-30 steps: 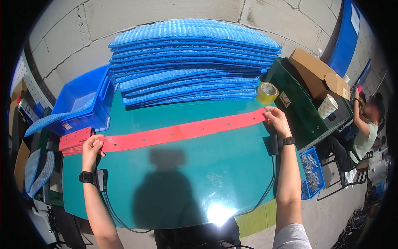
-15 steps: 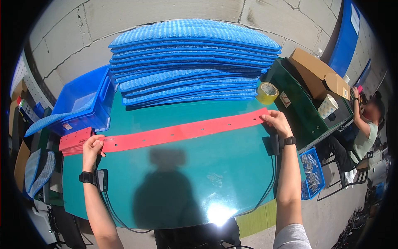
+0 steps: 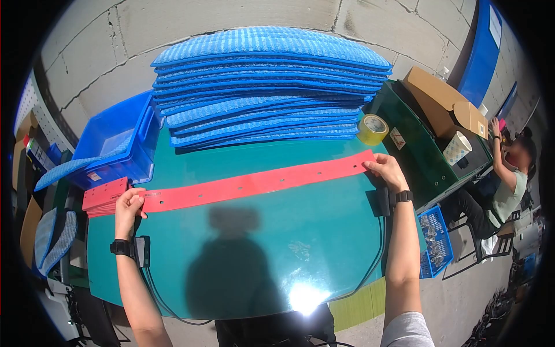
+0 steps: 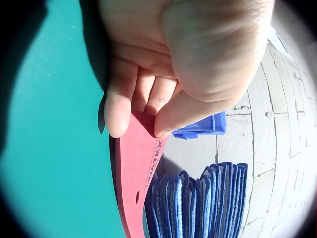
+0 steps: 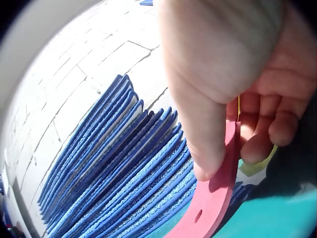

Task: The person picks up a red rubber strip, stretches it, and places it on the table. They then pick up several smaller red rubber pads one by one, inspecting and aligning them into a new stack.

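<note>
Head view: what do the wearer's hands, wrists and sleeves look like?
Left hand and right hand: no gloves. Each wrist: black strap, dark boxy unit on the inner side, thin black cables. Right arm: light-grey sleeve; left sleeve out of view.

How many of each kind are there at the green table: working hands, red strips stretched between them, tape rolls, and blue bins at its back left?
Hands, left hand and right hand: 2
Stretched red strip: 1
Tape roll: 1
Blue bin: 1
Total: 5
The red pile is too tightly stacked to count.
</note>
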### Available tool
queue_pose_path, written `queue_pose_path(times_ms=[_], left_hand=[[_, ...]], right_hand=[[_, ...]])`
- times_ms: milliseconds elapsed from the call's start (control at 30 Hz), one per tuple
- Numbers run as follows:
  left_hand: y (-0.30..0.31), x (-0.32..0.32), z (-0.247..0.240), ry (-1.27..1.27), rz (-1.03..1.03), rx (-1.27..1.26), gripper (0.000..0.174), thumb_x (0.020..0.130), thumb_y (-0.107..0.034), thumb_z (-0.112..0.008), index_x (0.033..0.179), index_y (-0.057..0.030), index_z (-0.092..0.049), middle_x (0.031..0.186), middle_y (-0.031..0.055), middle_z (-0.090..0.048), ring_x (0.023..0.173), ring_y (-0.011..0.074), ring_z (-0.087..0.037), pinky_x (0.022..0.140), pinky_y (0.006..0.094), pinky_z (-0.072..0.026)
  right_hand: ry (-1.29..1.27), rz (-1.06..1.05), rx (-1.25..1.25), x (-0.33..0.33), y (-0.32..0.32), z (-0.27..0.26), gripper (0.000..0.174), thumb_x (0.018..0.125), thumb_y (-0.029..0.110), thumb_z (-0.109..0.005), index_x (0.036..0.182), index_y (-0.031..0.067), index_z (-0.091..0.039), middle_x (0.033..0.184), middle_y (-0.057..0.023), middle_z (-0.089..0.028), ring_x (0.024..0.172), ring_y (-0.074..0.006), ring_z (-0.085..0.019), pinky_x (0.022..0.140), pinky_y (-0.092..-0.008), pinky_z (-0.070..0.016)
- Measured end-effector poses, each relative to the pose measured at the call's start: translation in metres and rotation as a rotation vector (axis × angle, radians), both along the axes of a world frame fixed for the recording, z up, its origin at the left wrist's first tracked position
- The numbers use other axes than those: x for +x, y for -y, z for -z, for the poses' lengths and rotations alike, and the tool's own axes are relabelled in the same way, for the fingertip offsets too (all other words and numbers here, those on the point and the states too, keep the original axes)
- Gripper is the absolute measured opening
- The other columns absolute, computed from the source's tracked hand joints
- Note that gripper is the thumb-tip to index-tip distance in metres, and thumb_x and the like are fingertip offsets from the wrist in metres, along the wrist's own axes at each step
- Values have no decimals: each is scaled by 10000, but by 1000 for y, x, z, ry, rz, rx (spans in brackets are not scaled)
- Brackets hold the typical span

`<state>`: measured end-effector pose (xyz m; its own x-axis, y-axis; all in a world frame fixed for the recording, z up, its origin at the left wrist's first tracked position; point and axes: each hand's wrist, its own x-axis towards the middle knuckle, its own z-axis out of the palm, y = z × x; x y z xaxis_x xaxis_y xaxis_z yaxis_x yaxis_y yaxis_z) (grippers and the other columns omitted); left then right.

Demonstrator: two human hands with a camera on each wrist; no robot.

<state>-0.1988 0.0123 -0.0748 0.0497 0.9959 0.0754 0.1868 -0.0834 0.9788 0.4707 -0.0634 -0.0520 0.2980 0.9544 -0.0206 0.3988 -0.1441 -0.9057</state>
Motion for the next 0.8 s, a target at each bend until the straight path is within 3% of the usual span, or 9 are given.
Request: queue_pose_path(times_ms=[800], left_hand=[[-2, -3, 3, 3, 12, -3, 189, 911, -41, -566, 1087, 10, -613, 862, 60, -685, 593, 73, -588, 465, 199, -471]], right_hand=[[-12, -30, 13, 1, -1, 3, 155, 815, 139, -749, 918, 63, -662, 755, 44, -616, 649, -34, -509, 567, -191, -377]])
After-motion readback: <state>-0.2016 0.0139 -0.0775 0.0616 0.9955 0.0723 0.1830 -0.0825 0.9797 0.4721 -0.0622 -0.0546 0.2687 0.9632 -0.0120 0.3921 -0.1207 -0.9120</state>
